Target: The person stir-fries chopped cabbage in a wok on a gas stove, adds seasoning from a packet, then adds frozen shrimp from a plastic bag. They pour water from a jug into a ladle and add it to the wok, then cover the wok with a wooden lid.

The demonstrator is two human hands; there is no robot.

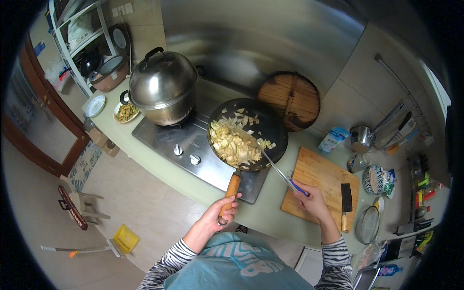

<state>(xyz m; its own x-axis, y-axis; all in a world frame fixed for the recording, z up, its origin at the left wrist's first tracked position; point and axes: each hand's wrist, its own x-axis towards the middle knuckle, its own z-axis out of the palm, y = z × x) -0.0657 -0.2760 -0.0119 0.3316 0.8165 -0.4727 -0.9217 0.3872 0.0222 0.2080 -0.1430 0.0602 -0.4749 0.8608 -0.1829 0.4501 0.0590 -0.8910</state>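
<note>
My left hand grips the wooden handle of a dark wok on the right side of the gas hob. In my right hand is a metal spatula with a blue grip, its blade end hidden in the food. Chopped cabbage is heaped on the wok's left and front side, and loose pieces lie toward the far side. My right forearm passes over a wooden cutting board, where a cleaver rests.
A lidded steel pot stands on the hob's left burner. A round wooden lid leans behind the wok. Left of the pot are a plate of cooked food and a white plate. A mesh strainer and patterned bowl sit at right.
</note>
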